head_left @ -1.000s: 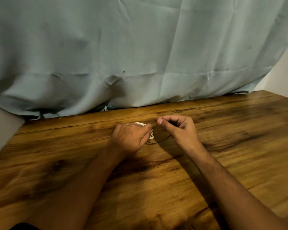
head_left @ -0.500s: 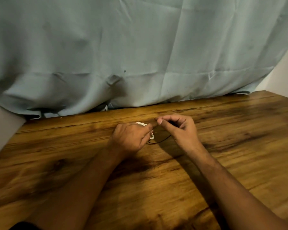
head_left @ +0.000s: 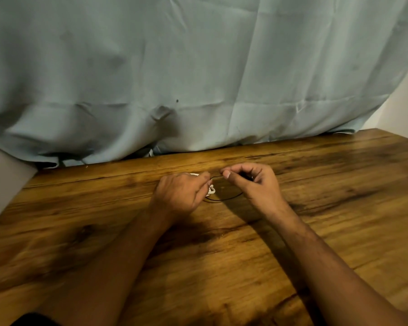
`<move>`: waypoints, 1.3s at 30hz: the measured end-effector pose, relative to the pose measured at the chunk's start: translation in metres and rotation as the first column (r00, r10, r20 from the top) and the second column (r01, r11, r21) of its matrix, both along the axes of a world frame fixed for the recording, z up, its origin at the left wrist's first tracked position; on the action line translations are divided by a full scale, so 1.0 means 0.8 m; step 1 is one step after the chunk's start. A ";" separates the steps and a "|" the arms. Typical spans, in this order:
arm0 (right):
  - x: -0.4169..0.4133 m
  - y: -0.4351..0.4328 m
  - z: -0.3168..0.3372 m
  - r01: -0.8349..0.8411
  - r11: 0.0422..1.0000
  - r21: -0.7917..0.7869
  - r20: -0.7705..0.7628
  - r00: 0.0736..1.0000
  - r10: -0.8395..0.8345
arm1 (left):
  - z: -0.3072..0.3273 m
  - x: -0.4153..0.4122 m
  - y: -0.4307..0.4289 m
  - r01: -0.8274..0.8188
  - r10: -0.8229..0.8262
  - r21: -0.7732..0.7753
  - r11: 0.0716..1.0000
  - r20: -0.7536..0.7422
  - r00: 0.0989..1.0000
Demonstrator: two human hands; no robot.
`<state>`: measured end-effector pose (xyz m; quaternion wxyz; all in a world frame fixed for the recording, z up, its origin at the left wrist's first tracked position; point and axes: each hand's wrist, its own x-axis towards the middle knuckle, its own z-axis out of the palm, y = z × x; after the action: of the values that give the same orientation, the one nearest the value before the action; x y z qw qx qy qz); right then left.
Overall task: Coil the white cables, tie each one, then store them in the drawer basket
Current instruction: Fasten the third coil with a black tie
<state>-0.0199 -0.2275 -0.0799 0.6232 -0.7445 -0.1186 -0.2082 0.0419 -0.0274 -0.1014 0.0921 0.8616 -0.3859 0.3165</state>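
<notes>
A small coiled white cable [head_left: 211,189] lies on the wooden table [head_left: 339,184] near its far middle, mostly hidden under my left hand [head_left: 182,192], whose fingers curl round it. A thin black tie [head_left: 224,199] loops on the table between my hands. My right hand [head_left: 254,184] pinches one end of this tie between thumb and forefinger, just right of the coil. A short stretch of the tie runs taut from the coil to that pinch. No drawer basket is in view.
A pale blue-grey curtain [head_left: 198,78] hangs along the table's far edge. A white wall [head_left: 405,102] stands at the right and a grey surface [head_left: 3,184] borders the table's left edge.
My right hand has drawn slightly to the right, pulling the black tie taut away from the coil. My left hand stays on the coil.
</notes>
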 end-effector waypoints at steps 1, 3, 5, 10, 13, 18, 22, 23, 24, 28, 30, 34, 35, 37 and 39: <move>0.000 0.000 -0.001 -0.003 1.000 -0.011 0.000 1.000 0.003 | 0.000 -0.001 0.000 -0.004 0.004 -0.003 1.000 0.004 1.000; 0.001 0.000 -0.002 -0.005 1.000 -0.022 0.000 1.000 0.005 | 0.001 -0.001 0.000 -0.006 0.007 -0.013 1.000 0.010 1.000; 0.002 -0.001 -0.003 -0.005 1.000 -0.019 0.001 1.000 0.005 | 0.000 -0.001 0.000 -0.006 0.006 -0.021 1.000 -0.001 1.000; 0.003 0.001 -0.009 -0.026 1.000 0.013 -0.008 1.000 0.027 | 0.000 -0.004 -0.004 0.019 -0.020 -0.059 0.998 -0.013 1.000; 0.004 0.005 -0.011 -0.046 0.998 0.037 -0.013 0.999 0.047 | 0.001 -0.007 -0.008 0.043 -0.045 -0.068 0.997 -0.030 0.999; 0.001 0.007 -0.007 -0.069 0.995 0.069 -0.007 0.998 0.070 | 0.003 -0.015 -0.014 0.068 -0.075 -0.092 0.993 -0.073 0.994; 0.001 0.006 -0.005 -0.108 0.990 0.093 -0.016 0.994 0.110 | 0.006 -0.019 -0.013 0.076 -0.090 -0.117 0.990 -0.116 0.989; 0.002 0.006 -0.005 -0.109 0.989 0.103 -0.025 0.993 0.112 | 0.006 -0.020 -0.013 0.081 -0.099 -0.131 0.988 -0.139 0.985; 0.004 0.005 -0.006 -0.104 0.988 0.117 -0.035 0.993 0.109 | 0.007 -0.021 -0.013 0.081 -0.107 -0.153 0.985 -0.165 0.981; 0.005 0.001 -0.008 -0.092 0.986 0.141 -0.062 0.993 0.101 | 0.011 -0.023 -0.014 0.061 -0.131 -0.261 0.964 -0.260 0.957; 0.004 0.001 -0.007 -0.109 0.985 0.136 -0.071 0.990 0.119 | 0.013 -0.026 -0.015 0.082 -0.168 -0.289 0.954 -0.286 0.943; 0.001 0.006 -0.006 -0.125 0.971 0.204 -0.068 0.988 0.142 | 0.014 -0.028 -0.015 0.098 -0.197 -0.325 0.941 -0.287 0.937; 0.000 0.005 -0.005 -0.118 0.968 0.224 -0.073 0.988 0.137 | 0.013 -0.028 -0.015 0.103 -0.207 -0.334 0.937 -0.293 0.933; 0.000 0.004 -0.004 -0.096 0.964 0.249 -0.094 0.988 0.123 | 0.012 -0.026 -0.015 0.109 -0.222 -0.350 0.930 -0.299 0.928; 0.001 0.004 -0.003 -0.093 0.962 0.257 -0.105 0.987 0.124 | 0.011 -0.026 -0.017 0.117 -0.240 -0.374 0.920 -0.302 0.923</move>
<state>-0.0193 -0.2245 -0.0825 0.7291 -0.6630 -0.0941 -0.1417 0.0214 -0.0408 -0.0923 0.3378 0.8337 -0.3798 0.2157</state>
